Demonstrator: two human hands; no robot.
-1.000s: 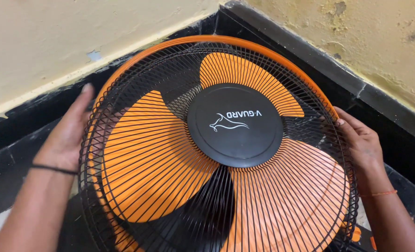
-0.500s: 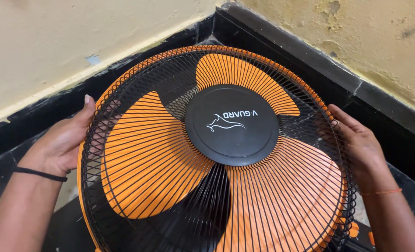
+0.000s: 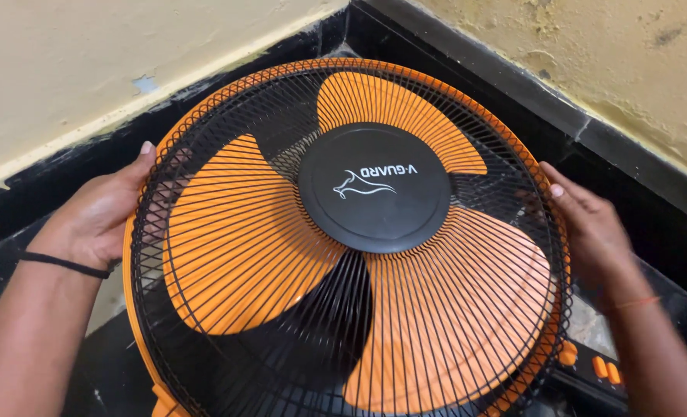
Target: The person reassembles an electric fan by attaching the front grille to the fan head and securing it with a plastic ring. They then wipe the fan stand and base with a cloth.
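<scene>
Head view, left hand (image 3: pixel 100 216) and right hand (image 3: pixel 591 228) fingers grasping round black wire fan guard (image 3: pixel 343 255); ribbed orange blades (image 3: pixel 243 239)

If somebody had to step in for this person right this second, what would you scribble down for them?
Left hand: gripping the left rim of the fan.
Right hand: pressed against the right rim.
Fan: face up in a wall corner, black wire guard over three orange blades, round black centre cap in place.
Done: guard sits on the fan, both hands steadying it.
Left: whether the guard is fastened cannot be seen; check the rim.
</scene>
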